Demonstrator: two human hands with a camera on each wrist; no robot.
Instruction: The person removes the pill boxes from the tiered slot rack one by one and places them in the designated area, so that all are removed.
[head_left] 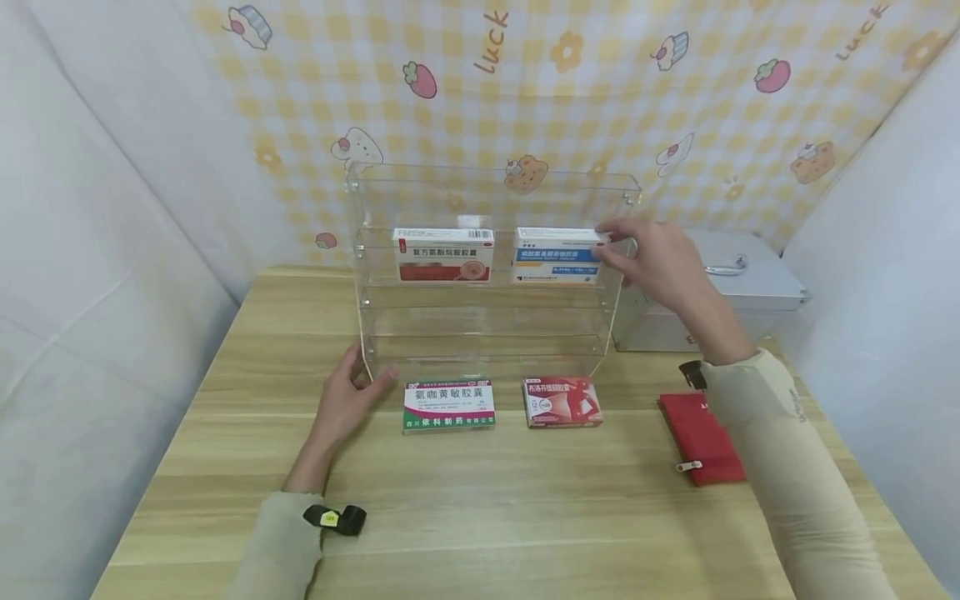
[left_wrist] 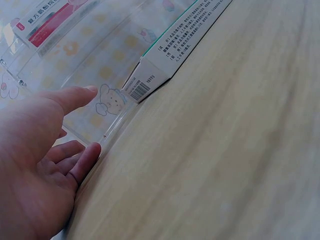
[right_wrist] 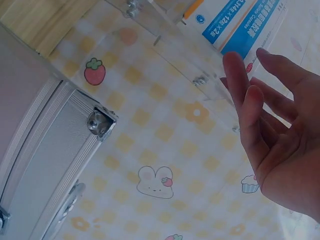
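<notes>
A clear acrylic display rack (head_left: pixel 442 321) with stepped tiers stands on the table. My left hand (head_left: pixel 350 396) grips its lower left corner, the thumb in front and the other fingers at the side panel. High on the rack, my right hand (head_left: pixel 660 260) pinches the right end of a white, blue and orange medicine box (head_left: pixel 555 257), its thumb near the front face and index finger at the top edge. Left of it, a white and red medicine box (head_left: pixel 445 257) stands on the same tier. A green and white medicine box (left_wrist: pixel 187 35) lies close to my left hand.
A red medicine box (head_left: pixel 562 403) lies in front of the rack. To the right are a silver metal case (head_left: pixel 712 292) with a handle and a red zip pouch (head_left: pixel 705 437). A yellow checked cloth (head_left: pixel 480 100) hangs behind.
</notes>
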